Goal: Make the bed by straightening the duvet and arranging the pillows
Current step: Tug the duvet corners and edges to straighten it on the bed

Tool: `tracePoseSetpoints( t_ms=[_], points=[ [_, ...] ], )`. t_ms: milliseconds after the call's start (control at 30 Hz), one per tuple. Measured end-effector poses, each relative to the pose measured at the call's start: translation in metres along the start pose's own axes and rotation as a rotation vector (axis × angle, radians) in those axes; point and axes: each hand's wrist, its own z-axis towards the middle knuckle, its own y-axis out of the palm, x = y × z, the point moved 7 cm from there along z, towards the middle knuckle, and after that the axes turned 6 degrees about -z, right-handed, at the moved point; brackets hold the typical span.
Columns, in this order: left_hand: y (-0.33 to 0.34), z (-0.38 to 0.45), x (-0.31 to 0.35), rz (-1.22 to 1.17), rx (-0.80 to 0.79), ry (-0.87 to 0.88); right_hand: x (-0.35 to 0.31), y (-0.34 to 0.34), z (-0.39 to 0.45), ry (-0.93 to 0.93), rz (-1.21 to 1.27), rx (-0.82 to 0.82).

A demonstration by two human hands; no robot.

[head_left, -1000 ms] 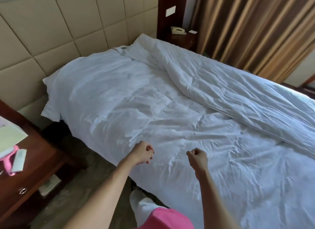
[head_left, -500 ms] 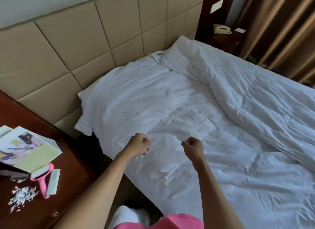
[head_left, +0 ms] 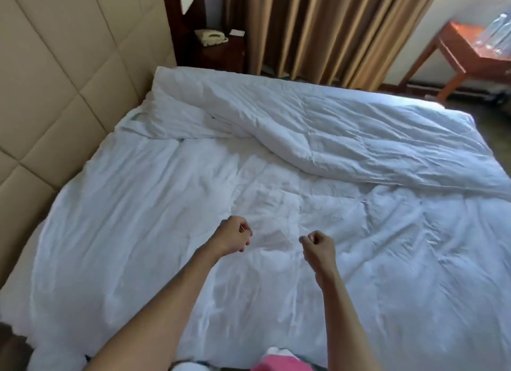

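Two hands: both held above the bed, lower centre of the frame, neither touching the cloth.
Left hand (head_left: 233, 236): grip curled into a loose fist, holding nothing that shows.
Right hand (head_left: 318, 245): grip likewise curled closed, empty as far as can be seen.
Duvet (head_left: 345, 138): white, bunched in a long thick roll running from upper centre to the right edge of the frame; the nearer half of the bed shows only flat, creased white cloth (head_left: 166, 218).
Pillows: none plainly seen; a rumpled white mass (head_left: 166, 113) against the headboard (head_left: 55, 80) at upper left may be one, but I cannot tell.
Surroundings: telephone (head_left: 210, 37) on a dark nightstand at top centre, brown curtain (head_left: 318, 25) behind the bed, wooden desk (head_left: 464, 50) at upper right.
Stage, as judged: duvet not yet spread; hands well apart from the roll.
Risk 1: gripping the creased lower cloth instead of the duvet edge, since both are white and layered; that would pull the wrong layer askew.
Risk 2: pulling the roll from one point only, which would likely drag it diagonal and leave the headboard end bunched.
Risk 3: reaching across from this side, which could press new creases into the near cloth.
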Motion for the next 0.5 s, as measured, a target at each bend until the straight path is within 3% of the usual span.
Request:
tracePoseSetpoints(
  t_ms=[267,500],
  points=[
    [-0.027,0.023,0.016,0.181,-0.202,0.152,-0.029,0.032,-0.039,0.058,-0.056,0.152],
    [-0.069,0.037,-0.005,0.175,-0.2,0.071,-0.063,0.085,-0.007,0.024,-0.058,0.058]
  ],
)
